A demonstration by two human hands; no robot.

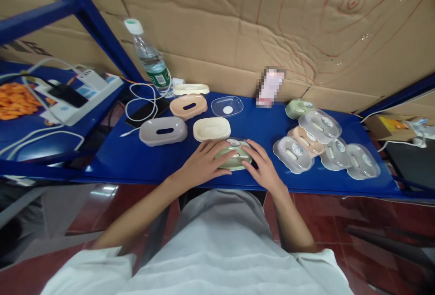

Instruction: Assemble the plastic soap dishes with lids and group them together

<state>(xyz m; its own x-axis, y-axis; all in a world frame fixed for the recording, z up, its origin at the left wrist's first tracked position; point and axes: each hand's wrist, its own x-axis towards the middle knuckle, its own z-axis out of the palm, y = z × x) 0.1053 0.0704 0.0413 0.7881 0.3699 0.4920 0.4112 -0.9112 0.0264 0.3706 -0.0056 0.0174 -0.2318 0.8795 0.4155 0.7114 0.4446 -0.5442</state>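
Partly beneath the spread fingers (257, 148), a green dish (238, 161).

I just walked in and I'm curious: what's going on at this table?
A person has the left hand and right hand on a green case at the blue table's near edge, fingers spread. To the right is a group of clear-topped cases; to the left are uncovered pieces, including a gray slotted one and a peach one.

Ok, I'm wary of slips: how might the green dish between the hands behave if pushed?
The green dish is probably stiff, given its moulded shape. Low and wide, it seems unlikely to roll or tip. Its glossy surface may be slippery.
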